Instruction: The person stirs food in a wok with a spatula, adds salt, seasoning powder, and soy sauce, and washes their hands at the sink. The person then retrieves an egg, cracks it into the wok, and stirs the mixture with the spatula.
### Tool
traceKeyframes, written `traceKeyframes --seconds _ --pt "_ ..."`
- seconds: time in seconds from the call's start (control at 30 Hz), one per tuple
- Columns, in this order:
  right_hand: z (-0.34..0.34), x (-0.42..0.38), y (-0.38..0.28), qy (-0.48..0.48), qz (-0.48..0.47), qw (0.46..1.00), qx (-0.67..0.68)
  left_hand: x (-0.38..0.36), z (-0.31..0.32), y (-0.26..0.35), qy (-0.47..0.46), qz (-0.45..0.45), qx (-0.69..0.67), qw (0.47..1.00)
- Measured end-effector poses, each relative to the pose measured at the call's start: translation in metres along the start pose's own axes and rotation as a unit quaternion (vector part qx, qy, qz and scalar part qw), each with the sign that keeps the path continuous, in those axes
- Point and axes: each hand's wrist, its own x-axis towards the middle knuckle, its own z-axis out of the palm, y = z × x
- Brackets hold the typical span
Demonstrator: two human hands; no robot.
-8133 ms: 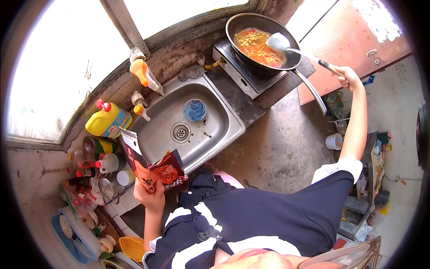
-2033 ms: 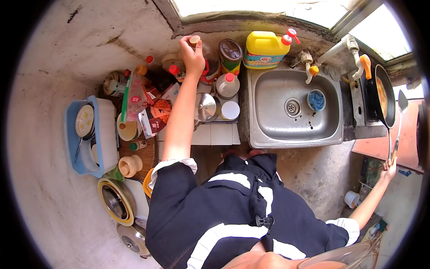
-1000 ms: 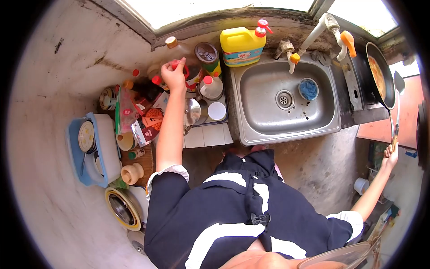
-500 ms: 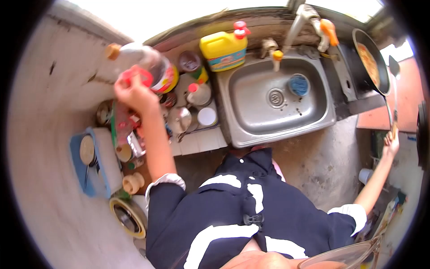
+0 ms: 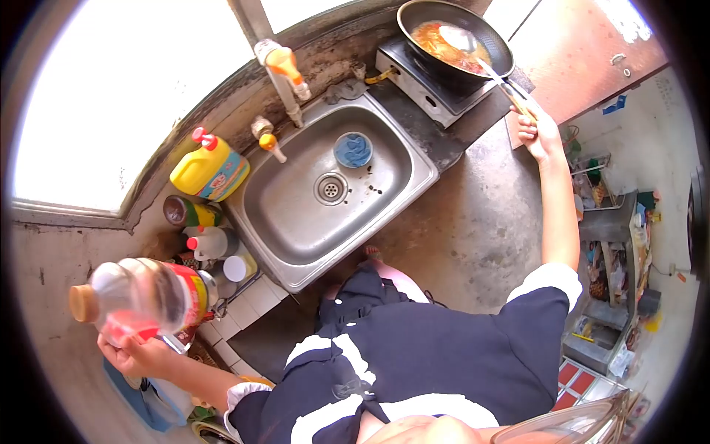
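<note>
My left hand [image 5: 133, 355] is closed round the red handle of a large clear plastic bottle [image 5: 174, 296] with an orange-brown cap and a red and yellow label. The bottle is tilted, its cap pointing toward the wall, and some motion blur covers it. My right hand [image 5: 538, 135] grips the wooden handle of a spatula [image 5: 503, 85], whose metal blade lies in the black frying pan [image 5: 497, 53]. Orange-red food [image 5: 433, 44] with liquid is in the pan. The pan's dark handle runs close beside the spatula, toward my right fingers. Under the pan stands a gas stove [image 5: 421, 92].
A steel sink [image 5: 296, 255] holding a small tub of blue stuff [image 5: 353, 150] lies between my arms. Two taps with orange handles [image 5: 284, 65] rise behind it. A yellow jug [image 5: 211, 169] and several containers stand to its left. A reddish tabletop [image 5: 569, 66] adjoins the stove.
The view has turned toward the stove. The spatula's blade, beside the pan before, is now in the food. My left hand still holds the bottle, now lower in view.
</note>
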Motion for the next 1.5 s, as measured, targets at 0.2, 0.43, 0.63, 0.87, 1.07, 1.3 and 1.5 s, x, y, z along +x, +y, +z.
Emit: traceKeyframes --seconds 0.2,0.43,0.63,0.87,1.07,1.3,1.5 --pt "-0.02 0.028 -0.022 -0.063 0.055 0.996 -0.036 -0.092 0.061 0.045 -0.183 -0.13 0.035 0.974" --pt "-0.029 0.038 -0.031 -0.095 0.054 0.979 -0.172 -0.164 0.139 0.093 -0.31 -0.293 -0.145 0.892" --pt "-0.015 0.016 -0.041 -0.06 0.03 0.931 -0.358 -0.187 0.198 0.113 -0.413 -0.245 -0.211 0.852" --pt "-0.027 0.008 -0.067 -0.156 -0.058 0.844 -0.509 -0.215 0.263 0.167 -0.424 -0.169 -0.167 0.874" --pt "-0.055 -0.054 -0.108 -0.415 -0.323 0.716 -0.458 -0.261 0.331 0.226 -0.388 -0.119 -0.119 0.906" --pt "-0.072 -0.065 -0.104 -0.291 -0.639 0.476 -0.529 -0.298 0.378 0.284 -0.377 -0.067 -0.035 0.923" --pt "-0.079 -0.05 -0.099 -0.305 -0.641 0.508 -0.489 -0.301 0.384 0.297 -0.344 -0.14 -0.11 0.922"
